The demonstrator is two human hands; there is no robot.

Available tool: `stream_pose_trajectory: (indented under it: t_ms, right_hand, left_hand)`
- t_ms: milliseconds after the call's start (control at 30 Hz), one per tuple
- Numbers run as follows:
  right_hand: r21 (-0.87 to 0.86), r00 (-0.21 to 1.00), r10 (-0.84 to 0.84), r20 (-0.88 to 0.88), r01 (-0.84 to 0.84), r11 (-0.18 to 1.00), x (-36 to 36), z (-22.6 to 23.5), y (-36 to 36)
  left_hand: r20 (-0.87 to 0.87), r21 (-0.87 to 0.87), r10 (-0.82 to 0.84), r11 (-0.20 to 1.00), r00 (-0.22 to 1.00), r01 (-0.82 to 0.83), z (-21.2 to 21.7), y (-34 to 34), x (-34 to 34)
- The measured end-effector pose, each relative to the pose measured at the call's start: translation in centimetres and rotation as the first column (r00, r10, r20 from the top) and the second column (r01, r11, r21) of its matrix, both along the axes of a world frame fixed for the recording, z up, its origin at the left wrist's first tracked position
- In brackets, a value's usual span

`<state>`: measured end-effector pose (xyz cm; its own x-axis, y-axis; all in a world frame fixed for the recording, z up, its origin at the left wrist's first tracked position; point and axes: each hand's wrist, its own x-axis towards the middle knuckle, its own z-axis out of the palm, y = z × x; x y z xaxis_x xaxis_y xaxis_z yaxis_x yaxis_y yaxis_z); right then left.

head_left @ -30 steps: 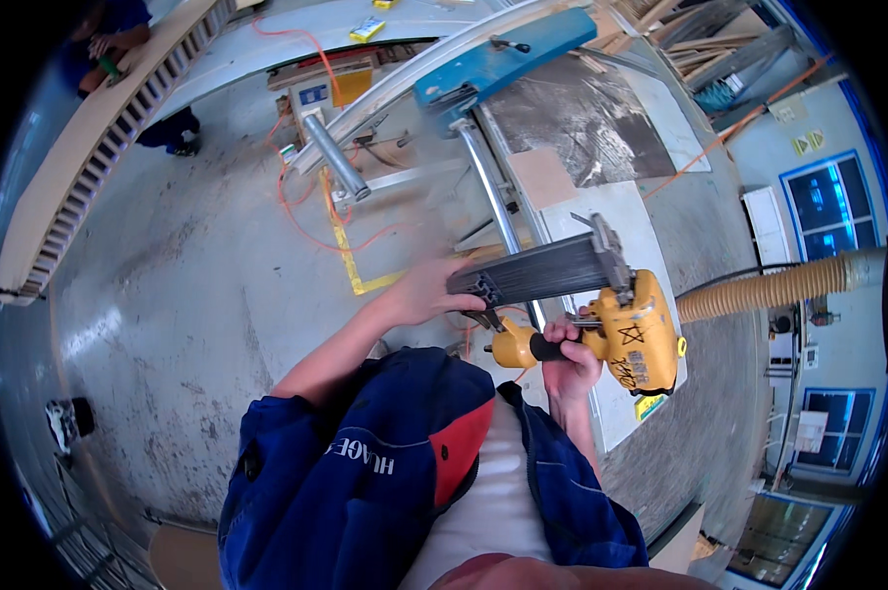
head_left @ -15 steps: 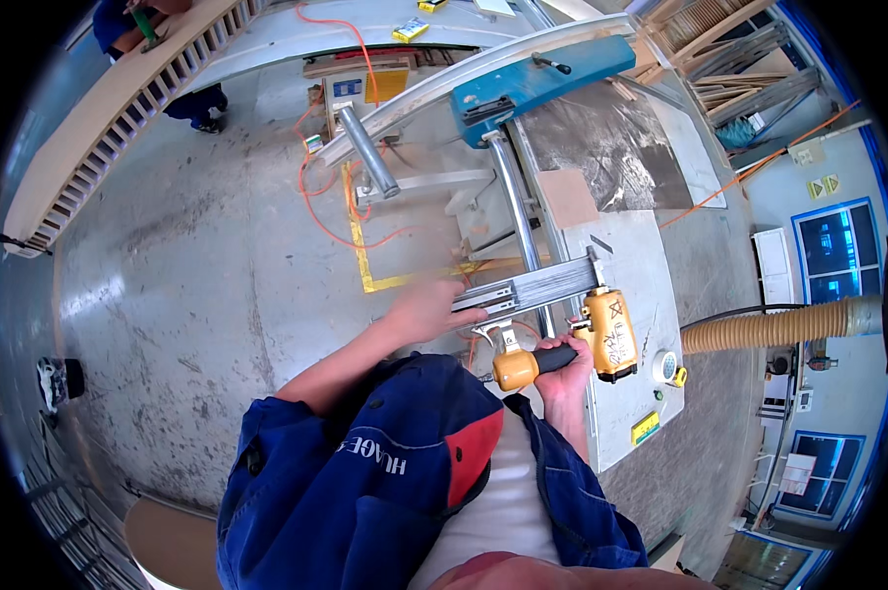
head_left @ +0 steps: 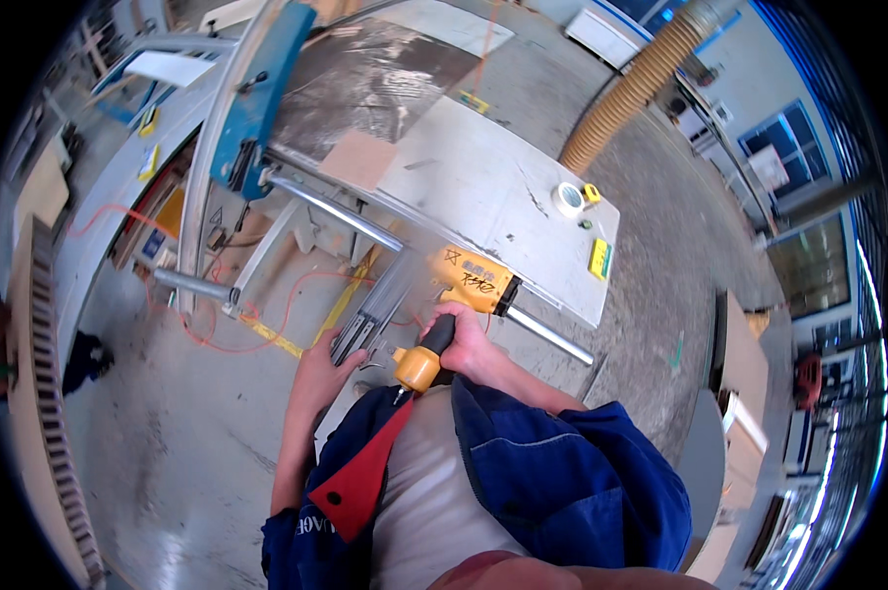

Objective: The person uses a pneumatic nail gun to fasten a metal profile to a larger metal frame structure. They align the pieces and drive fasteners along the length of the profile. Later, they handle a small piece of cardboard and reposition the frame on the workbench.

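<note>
The right hand (head_left: 467,346) has its grip wrapped tight around the dark handle of a yellow power nailer (head_left: 461,295), fingers curled closed over it; the tool's yellow body reaches up and away from the knuckles toward the worktop (head_left: 483,187), while its rounded orange-yellow butt end pokes out below the hand, close to the person's chest. The left hand (head_left: 324,372) lies just beside it to the left, palm down, with the fingers pressed on the near end of a bundle of grey metal strips (head_left: 377,307); whether its grip closes around the strips or only presses on top of them cannot be told. The strips run up and to the right from that hand, passing just left of the nailer's body, so the nailer's nose and the strips sit close together at the worktop's near edge. On the far part of the pale worktop lie a roll of tape (head_left: 568,199) and a small yellow block (head_left: 599,258). A ribbed tan duct hose (head_left: 639,84) rises beyond it, and an orange cable (head_left: 267,324) loops over the concrete floor (head_left: 169,442) to the left.
</note>
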<state>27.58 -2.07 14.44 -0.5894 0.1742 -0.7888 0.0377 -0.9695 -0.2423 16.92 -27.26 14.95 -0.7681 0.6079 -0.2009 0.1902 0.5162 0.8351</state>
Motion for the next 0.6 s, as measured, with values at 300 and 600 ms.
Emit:
stream_pose_trajectory:
  t_ms: [300, 600]
  right_hand:
    - [-0.045, 0.994, -0.106, -0.014, 0.105, 0.993, 4.6, -1.1, 1.4]
    - [-0.240, 0.993, -0.114, -0.044, 0.100, 0.966, 11.8, -1.5, 7.5]
  left_hand:
    - [-0.402, 0.128, 0.028, 0.991, 0.915, 0.026, 1.6, 3.4, 2.1]
    - [-0.894, 0.423, 0.285, 0.791, 0.345, 0.442, 31.6, 6.3, 8.4]
